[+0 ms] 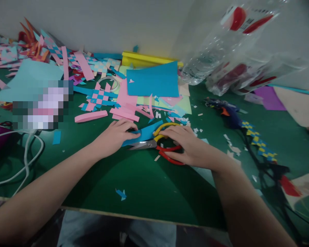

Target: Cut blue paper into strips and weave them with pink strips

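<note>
My right hand point(184, 144) grips a pair of scissors point(152, 144) with one yellow and one red handle. The blades point left and lie along the lower edge of a blue paper strip point(150, 129). On the strip's left end, my left hand point(119, 135) pinches the paper between thumb and fingers. Whether the blades bite into the paper I cannot tell. Pink paper strips point(125, 114) lie just beyond my left hand. A woven pink and blue paper piece point(100, 97) rests farther back on the left.
A blue sheet point(153, 80) lies at the back over pink and pale green paper. Plastic bottles point(203, 51) stand back right. A woven yellow and blue strip point(259, 142) is on the right. White cables point(27, 154) cross the left side of the green table point(144, 178). Paper scraps surround the work.
</note>
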Tool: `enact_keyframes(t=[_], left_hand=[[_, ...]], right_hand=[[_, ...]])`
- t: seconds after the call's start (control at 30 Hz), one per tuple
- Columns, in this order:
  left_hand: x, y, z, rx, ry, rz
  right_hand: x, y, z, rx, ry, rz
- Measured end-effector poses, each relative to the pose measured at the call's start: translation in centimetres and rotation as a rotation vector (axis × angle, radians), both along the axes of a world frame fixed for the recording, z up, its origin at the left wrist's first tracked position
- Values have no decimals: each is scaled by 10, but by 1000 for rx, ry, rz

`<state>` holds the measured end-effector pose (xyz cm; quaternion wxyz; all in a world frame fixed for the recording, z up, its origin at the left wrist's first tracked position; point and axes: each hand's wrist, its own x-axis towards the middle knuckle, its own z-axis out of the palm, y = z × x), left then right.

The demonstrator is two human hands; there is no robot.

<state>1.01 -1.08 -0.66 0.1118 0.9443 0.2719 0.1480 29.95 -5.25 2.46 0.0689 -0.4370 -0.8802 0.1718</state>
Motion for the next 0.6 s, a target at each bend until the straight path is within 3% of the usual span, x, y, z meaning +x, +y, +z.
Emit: enact_keyframes(t=[0.4, 0.6], left_hand=[[2, -1, 2, 21, 5, 33], [-1, -2, 15, 171, -9, 260]], right_hand=[[9, -4, 3, 2, 18, 5], [16, -7, 5, 124, 74, -147]])
